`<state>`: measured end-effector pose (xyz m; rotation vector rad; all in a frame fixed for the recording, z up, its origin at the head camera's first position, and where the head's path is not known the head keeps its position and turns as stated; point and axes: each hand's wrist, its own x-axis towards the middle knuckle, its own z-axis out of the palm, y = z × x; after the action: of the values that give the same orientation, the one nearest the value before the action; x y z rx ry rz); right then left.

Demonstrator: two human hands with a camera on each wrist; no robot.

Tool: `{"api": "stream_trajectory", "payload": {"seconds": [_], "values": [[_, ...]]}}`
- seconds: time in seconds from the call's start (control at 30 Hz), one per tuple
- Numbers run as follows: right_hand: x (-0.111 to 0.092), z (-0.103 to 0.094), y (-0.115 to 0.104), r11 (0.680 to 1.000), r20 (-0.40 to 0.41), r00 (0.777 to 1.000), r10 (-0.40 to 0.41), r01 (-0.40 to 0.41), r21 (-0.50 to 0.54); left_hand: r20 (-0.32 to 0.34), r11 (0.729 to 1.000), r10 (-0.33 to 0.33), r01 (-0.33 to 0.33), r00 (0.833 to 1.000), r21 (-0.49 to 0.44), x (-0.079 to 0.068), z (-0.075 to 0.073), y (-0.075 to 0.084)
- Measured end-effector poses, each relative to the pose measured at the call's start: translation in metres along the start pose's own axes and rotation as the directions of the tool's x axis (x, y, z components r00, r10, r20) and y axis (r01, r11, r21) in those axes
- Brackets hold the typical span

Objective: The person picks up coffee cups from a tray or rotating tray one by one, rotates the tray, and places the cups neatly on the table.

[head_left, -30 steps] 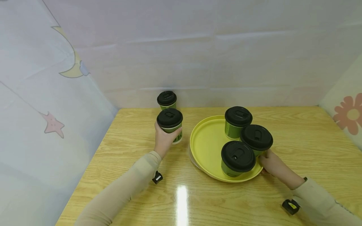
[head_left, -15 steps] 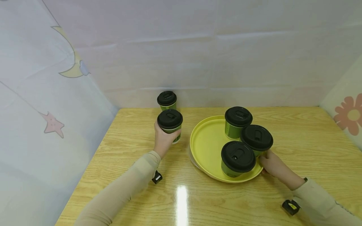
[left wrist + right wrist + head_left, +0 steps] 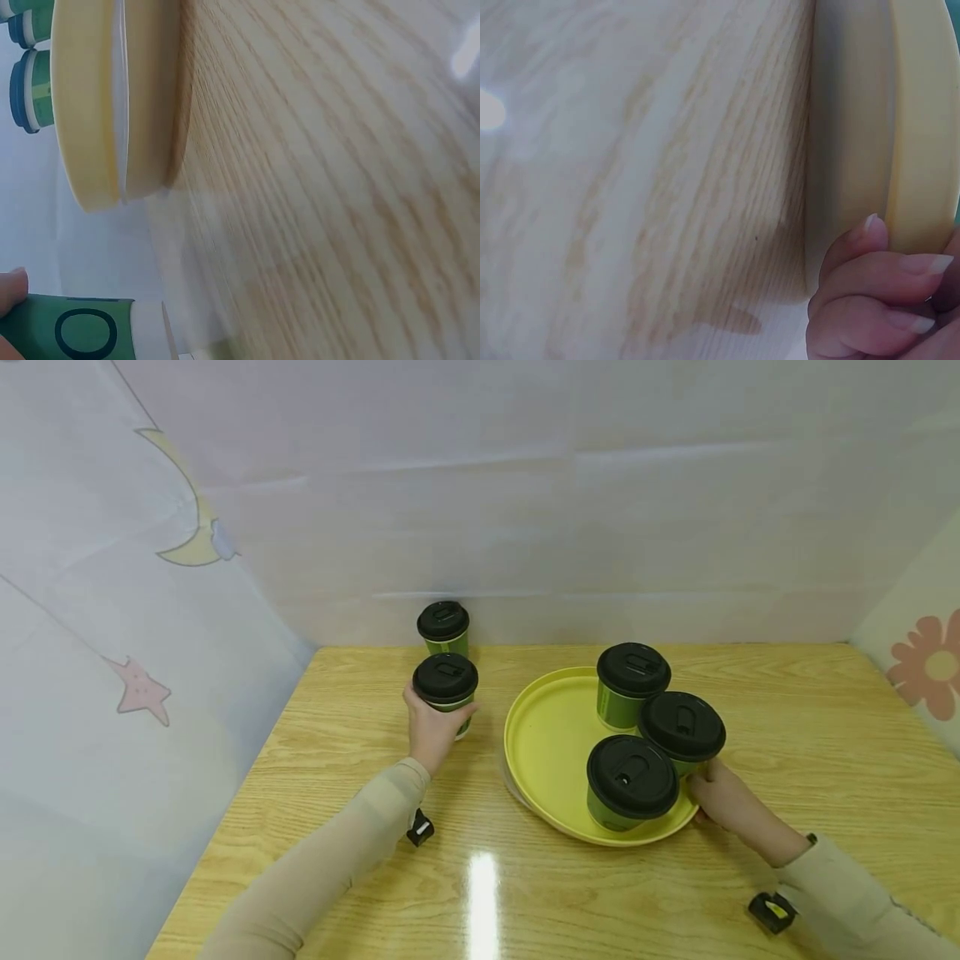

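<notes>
My left hand (image 3: 433, 724) grips a green paper cup (image 3: 463, 724) with a black lid, thumb on its right side. In the left wrist view the held cup (image 3: 82, 330) shows a dark ring on its green side, and its white base is close over the table. My right hand (image 3: 726, 795) holds the right edge of a round yellow tray (image 3: 536, 752); curled fingers (image 3: 877, 277) lie against the tray's wall (image 3: 922, 135) in the right wrist view. Three more lidded cups stand on the tray's right half: one rear (image 3: 617, 706), one right (image 3: 681, 727), one front (image 3: 632, 781).
Behind the held cup, another lidded green cup (image 3: 444, 627) stands by the back wall sheet (image 3: 525, 552). The wooden table (image 3: 360, 710) carries everything. Small black devices, a left one (image 3: 420, 829) and a right one (image 3: 772, 912), sit near the wrists.
My left hand and its cup have shifted slightly left and a little nearer to me. The right hand, the tray and the other cups look the same.
</notes>
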<state>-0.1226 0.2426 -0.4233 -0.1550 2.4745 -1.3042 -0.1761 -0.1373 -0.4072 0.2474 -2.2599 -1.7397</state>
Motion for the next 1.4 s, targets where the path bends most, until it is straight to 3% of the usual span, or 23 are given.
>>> {"api": "stream_trajectory", "payload": {"seconds": [0.4,0.7,1.0,1.4], "values": [[-0.002,0.002,-0.003,1.0,-0.002,1.0,0.018,-0.018,-0.016,-0.03,0.998,-0.051,0.05,0.998,-0.038,0.005,0.0,-0.006],[-0.001,0.002,-0.003,0.999,-0.006,1.0,0.023,-0.023,-0.028,-0.009,0.995,-0.045,0.044,0.999,-0.089,0.011,-0.001,-0.005],[-0.001,0.0,-0.003,1.0,-0.009,1.0,0.017,-0.017,-0.02,0.012,0.994,-0.059,0.06,0.998,-0.087,0.012,-0.002,-0.005],[0.0,0.0,-0.001,1.0,-0.011,1.0,0.005,-0.005,-0.004,-0.035,0.997,-0.069,0.068,0.997,-0.026,0.015,0.001,-0.003]]}}
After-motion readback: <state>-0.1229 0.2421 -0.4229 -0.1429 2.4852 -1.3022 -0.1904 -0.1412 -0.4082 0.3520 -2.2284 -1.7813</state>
